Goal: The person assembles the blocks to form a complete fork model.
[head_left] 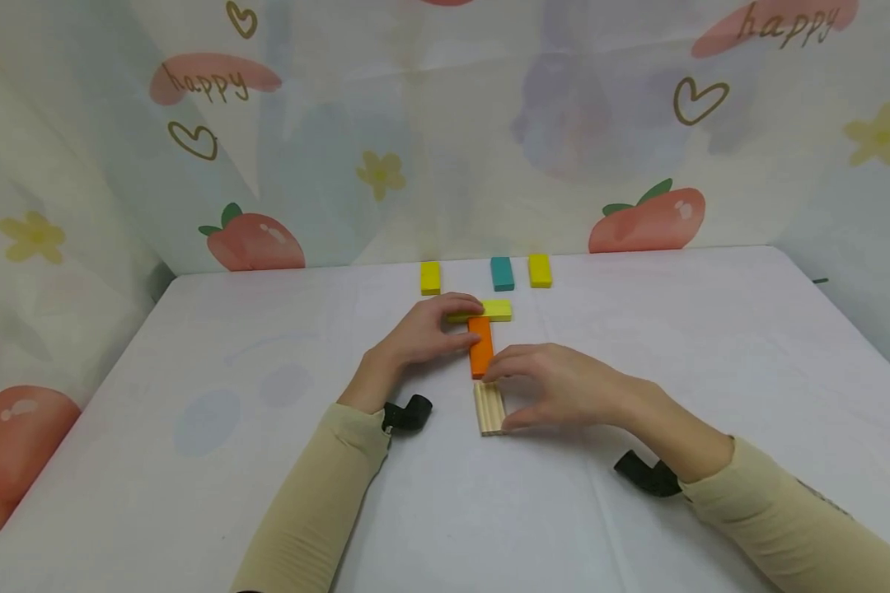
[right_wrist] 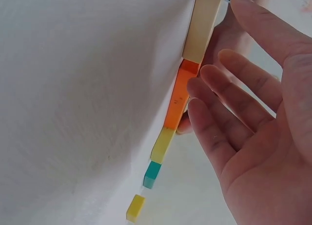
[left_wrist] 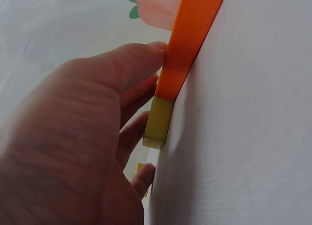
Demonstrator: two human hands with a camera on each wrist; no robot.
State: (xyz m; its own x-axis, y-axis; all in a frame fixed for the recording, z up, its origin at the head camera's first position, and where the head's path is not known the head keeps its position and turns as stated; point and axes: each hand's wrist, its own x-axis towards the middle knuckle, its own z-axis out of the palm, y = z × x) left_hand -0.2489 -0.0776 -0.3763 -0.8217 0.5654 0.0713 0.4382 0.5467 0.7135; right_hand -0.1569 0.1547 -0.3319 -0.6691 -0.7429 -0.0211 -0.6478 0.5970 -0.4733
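In the head view, my left hand [head_left: 426,329] lies over a line of blocks. Its thumb touches the left side of an orange block [head_left: 480,350], and its fingers reach over the left part of a light yellow block [head_left: 498,310] set crosswise at the orange block's far end. A plain wooden block [head_left: 489,409] lies end to end with the orange one, nearer me. My right hand [head_left: 567,383] is beside this wooden block, thumb at its near right corner and fingertips by its joint with the orange block. The right wrist view shows these fingers [right_wrist: 214,132] loosely spread.
Beyond the crosswise block stand a yellow block [head_left: 430,278], a teal block [head_left: 502,273] and another yellow block [head_left: 540,270]. All rest on a white-covered table [head_left: 215,511] with a printed cloth [head_left: 445,123] behind it. A black camera [head_left: 408,413] sits at each wrist.
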